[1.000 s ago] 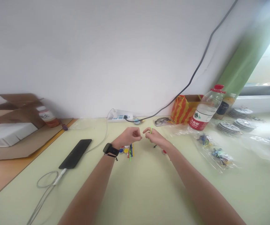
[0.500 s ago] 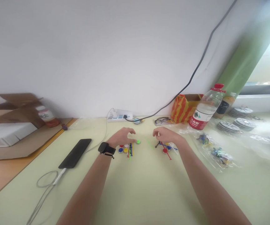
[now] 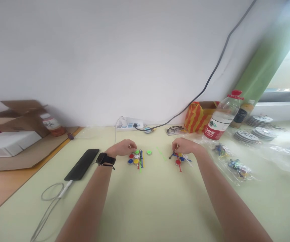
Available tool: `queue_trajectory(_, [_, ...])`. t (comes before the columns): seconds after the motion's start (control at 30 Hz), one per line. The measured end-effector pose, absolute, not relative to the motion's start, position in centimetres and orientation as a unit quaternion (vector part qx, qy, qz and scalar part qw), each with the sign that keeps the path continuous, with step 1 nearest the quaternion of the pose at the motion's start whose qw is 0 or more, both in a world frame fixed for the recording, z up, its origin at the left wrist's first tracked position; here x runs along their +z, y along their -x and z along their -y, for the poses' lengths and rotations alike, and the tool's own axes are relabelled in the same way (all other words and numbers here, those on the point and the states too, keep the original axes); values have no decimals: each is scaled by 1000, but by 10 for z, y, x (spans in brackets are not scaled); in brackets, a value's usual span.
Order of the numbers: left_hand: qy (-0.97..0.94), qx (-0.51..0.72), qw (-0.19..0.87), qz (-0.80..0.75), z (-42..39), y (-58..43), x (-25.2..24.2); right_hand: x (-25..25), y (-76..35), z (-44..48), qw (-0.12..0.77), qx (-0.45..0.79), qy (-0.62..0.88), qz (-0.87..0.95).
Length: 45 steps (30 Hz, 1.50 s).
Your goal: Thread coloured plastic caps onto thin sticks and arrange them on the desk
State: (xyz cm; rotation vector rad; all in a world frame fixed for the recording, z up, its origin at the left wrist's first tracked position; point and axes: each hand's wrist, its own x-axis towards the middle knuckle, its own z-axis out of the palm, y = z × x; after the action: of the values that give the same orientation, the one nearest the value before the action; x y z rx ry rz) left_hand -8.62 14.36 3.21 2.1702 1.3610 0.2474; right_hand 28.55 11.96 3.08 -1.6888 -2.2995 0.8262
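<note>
My left hand (image 3: 122, 148), with a black watch on its wrist, rests curled on the pale green table (image 3: 150, 201) with its fingertips at a cluster of small coloured discs and thin sticks (image 3: 136, 158). A lone green disc (image 3: 149, 152) lies just right of that cluster, and a thin green stick (image 3: 161, 153) lies beyond it. My right hand (image 3: 185, 146) is curled over a second small pile of coloured sticks and discs (image 3: 179, 159), its fingertips pinched together at the pile. What the pinch holds is too small to make out.
A black phone (image 3: 82, 164) with a white cable lies at the left. A power strip (image 3: 129, 125), glasses (image 3: 175, 129), a striped orange bag (image 3: 196, 117) and a water bottle (image 3: 221, 116) stand by the wall. Plastic bags of small parts (image 3: 233, 164) lie at the right; cardboard boxes (image 3: 13, 134) at the left.
My hands were together, raised over the table, with a green piece. They have parted and dropped; the green disc and green stick now lie on the table, and each hand is at its own pile.
</note>
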Motion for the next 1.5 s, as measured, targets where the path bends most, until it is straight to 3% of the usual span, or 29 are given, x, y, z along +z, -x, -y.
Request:
queue_trajectory(0.5, [-811, 96, 257, -517, -128, 64, 45, 40, -277, -121, 178, 214, 585, 762])
queue_trajectory(0.83, [-817, 112, 248, -508, -132, 52, 31, 56, -259, -108, 237, 250, 540, 768])
queue_trajectory(1.23, [-825, 161, 228, -491, -138, 55, 22, 52, -175, -70, -47, 596, 158, 786])
queue_trajectory(1.5, [-824, 171, 239, -485, -139, 55, 23, 33, -164, -72, 35, 614, 195, 764])
